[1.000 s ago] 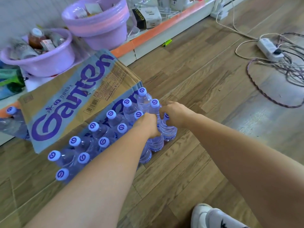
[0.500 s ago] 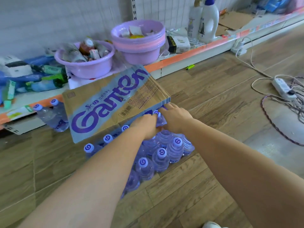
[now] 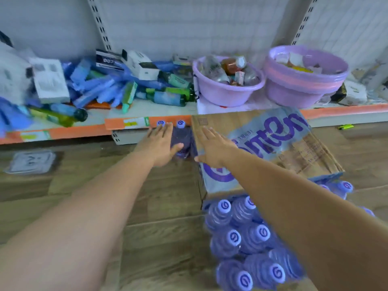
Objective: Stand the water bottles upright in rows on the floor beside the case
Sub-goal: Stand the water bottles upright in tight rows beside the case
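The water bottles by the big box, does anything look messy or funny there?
Yes. Two bottles stand apart by the shelf edge, away from the main group of bottles at the near end of the cardboard case. The case lies tilted over that group. Both hands, left and right, reach open toward the pair.

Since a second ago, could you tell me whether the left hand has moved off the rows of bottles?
Yes. The left hand has left the rows of bottles and reached toward two bottles under the shelf edge.
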Action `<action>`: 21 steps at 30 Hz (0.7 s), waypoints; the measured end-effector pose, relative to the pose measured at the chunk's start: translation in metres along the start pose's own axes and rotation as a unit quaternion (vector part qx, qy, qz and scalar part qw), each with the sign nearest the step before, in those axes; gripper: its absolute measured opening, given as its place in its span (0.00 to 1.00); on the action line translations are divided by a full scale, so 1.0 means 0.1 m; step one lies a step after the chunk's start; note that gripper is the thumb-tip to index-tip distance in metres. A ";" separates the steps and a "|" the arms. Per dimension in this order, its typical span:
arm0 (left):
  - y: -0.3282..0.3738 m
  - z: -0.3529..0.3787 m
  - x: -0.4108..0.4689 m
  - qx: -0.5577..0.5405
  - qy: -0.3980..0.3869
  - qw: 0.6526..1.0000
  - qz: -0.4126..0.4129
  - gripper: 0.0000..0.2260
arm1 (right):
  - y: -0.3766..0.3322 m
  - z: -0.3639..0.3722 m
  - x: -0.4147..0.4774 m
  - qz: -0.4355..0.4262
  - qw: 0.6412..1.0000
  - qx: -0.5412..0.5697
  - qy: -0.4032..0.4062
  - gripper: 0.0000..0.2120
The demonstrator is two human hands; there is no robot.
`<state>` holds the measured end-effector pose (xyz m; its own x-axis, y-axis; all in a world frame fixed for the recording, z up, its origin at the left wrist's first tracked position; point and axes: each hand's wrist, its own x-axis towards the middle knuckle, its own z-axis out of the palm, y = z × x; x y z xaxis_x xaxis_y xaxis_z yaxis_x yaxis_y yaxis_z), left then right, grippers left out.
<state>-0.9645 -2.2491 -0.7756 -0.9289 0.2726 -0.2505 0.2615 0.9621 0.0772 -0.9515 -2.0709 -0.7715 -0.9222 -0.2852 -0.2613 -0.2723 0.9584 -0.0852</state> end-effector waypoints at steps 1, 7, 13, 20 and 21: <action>-0.16 0.01 0.04 0.014 0.000 1.000 0.002 0.32 | -0.06 0.01 0.12 0.004 1.000 0.009 -0.003 0.41; -0.73 0.11 0.55 0.027 -0.004 1.000 -0.001 0.32 | -0.30 0.14 0.88 0.025 0.999 0.020 -0.041 0.35; -0.81 0.38 0.94 0.062 0.006 0.998 0.011 0.31 | -0.33 0.40 1.30 0.044 0.998 -0.003 -0.036 0.33; -0.79 0.53 1.24 -0.035 -0.022 0.999 0.003 0.30 | -0.40 0.54 1.58 0.063 0.998 0.015 -0.016 0.32; -0.77 0.52 1.25 -0.042 -0.007 0.999 0.002 0.30 | -0.40 0.54 1.58 0.065 0.998 0.023 -0.012 0.33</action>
<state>-1.0874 -2.2890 -0.8627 -0.9239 0.2765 -0.2645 0.2411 0.9574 0.1587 -1.0718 -2.1550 -0.8612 -0.9419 -0.1589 -0.2960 -0.1373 0.9862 -0.0926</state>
